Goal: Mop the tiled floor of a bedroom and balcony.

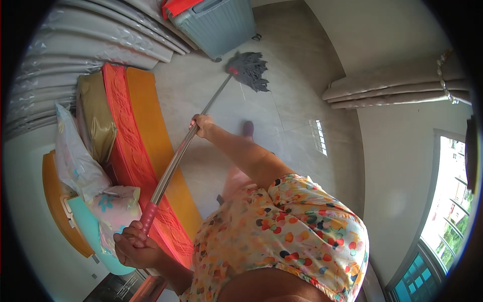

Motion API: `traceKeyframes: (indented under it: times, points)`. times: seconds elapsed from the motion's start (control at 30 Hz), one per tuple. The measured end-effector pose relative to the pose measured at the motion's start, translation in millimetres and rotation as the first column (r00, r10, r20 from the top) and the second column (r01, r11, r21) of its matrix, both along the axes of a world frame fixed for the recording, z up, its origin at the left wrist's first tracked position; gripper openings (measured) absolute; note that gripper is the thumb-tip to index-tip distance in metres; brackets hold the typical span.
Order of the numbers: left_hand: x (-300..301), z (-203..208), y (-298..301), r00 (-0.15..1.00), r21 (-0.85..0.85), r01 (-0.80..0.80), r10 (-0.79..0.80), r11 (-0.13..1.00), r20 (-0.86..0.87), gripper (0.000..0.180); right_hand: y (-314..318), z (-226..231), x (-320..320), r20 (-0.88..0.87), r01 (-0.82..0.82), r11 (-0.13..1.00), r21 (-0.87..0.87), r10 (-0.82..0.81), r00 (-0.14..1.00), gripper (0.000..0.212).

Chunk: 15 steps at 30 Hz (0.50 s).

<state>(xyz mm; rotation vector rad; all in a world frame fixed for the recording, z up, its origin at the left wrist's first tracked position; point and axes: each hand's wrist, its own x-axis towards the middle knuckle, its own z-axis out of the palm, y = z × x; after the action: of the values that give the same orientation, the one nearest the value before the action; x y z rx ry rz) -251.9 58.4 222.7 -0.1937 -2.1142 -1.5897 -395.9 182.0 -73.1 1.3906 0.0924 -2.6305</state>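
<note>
Both hands clamped on mop handle (pixel 173 163) — left hand (pixel 135 245) low, right hand (pixel 202 125) higher — mop head (pixel 249 70) beyond

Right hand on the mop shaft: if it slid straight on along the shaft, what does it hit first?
The right hand points up the metal shaft toward the grey mop head on the tiled floor. Nothing lies between; the grey bin sits beyond, though depth is unclear.

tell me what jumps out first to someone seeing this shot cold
The long metal mop handle slants across the middle, gripped by the right hand partway up and the left hand at its red end. Its grey string mop head lies on the pale tiled floor near a grey suitcase. The orange-red mattress glows at left.
</note>
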Motion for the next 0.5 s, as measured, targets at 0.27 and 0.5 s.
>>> traceKeyframes:
  times: [0.27, 0.5]
  points:
    - [-95.8, 74.1, 0.6, 0.995, 0.197, -0.099, 0.102, 0.975, -0.004, 0.033, 23.0, 50.1, -10.7, 0.051, -0.009, 0.993, -0.114, 0.015, 0.999, 0.004]
    - [-128.5, -4.4, -4.3, 0.934, 0.419, -0.151, -0.01, 0.895, 0.356, 0.03, 56.5, -22.6, 3.1, 0.348, 0.097, 0.972, 0.216, -0.169, 0.922, 0.007]
